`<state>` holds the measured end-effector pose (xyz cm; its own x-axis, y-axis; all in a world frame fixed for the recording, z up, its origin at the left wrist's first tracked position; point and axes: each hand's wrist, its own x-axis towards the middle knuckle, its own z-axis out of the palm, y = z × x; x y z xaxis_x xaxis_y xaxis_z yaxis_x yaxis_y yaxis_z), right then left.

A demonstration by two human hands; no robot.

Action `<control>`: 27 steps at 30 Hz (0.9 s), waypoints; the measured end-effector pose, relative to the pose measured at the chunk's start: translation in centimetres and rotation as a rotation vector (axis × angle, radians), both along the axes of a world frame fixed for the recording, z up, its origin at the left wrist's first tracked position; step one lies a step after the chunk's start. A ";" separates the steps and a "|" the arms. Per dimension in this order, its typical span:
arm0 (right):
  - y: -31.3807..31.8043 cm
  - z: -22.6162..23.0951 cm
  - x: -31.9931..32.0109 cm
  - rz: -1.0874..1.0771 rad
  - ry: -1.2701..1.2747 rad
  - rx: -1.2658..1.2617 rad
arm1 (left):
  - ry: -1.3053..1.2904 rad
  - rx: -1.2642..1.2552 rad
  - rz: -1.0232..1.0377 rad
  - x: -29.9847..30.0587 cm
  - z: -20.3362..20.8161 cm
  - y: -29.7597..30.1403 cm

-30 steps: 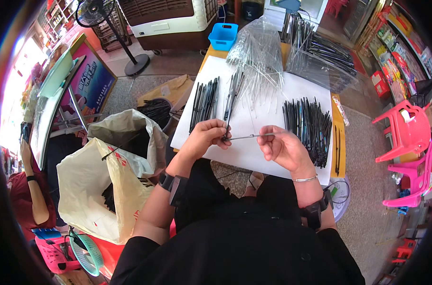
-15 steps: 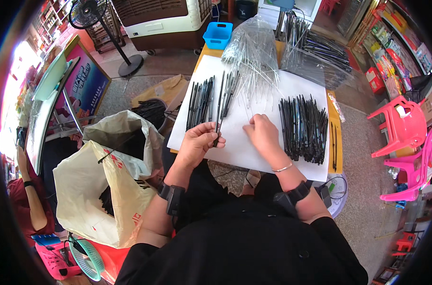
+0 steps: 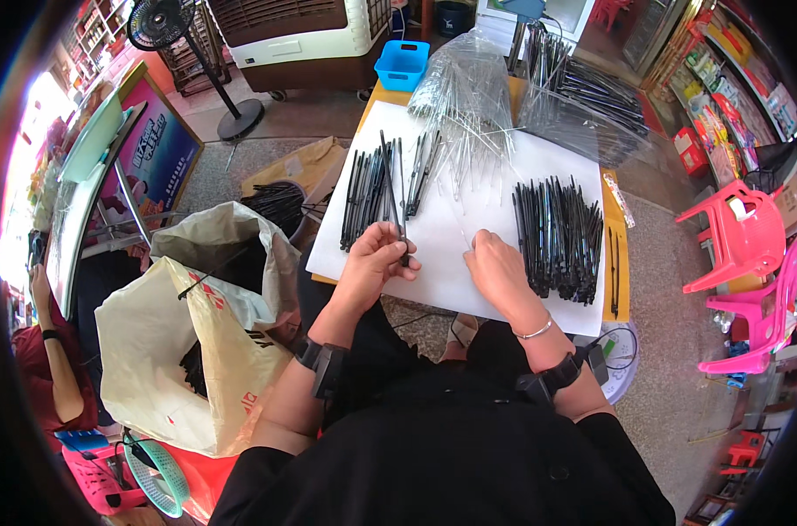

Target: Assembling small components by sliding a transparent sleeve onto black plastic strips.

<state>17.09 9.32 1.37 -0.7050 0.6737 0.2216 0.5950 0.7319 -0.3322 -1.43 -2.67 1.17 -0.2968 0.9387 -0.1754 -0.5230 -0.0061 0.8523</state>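
Observation:
My left hand (image 3: 374,261) is closed around a thin black rod (image 3: 388,175) that points up and away from me, its lower end between thumb and fingers. A pinch of my right hand (image 3: 499,272) holds a fine pale wire (image 3: 462,230), which stretches up and to the left. Both hands are over the near part of a white board (image 3: 346,254). Black rods (image 3: 360,200) lie in a row just beyond my left hand, with a few more (image 3: 425,167) beside them. To the right of my right hand is a dense row of black rods (image 3: 556,241).
Thin wires stick out of a clear plastic bag (image 3: 460,83) at the far side, beside a blue basket (image 3: 402,65). More black rods (image 3: 600,92) are at the far right. Two large sacks (image 3: 144,351) stand left; pink chairs (image 3: 736,232) stand right. Another person's arm (image 3: 61,377) shows far left.
My right hand has moved slightly right and toward me, drawing back with the wire. The rod in my left hand now leans more to the left.

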 end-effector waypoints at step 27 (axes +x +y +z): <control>-0.9 9.5 6.9 -0.045 0.570 -0.820 | 0.000 -0.045 -0.061 1.2 0.3 -0.1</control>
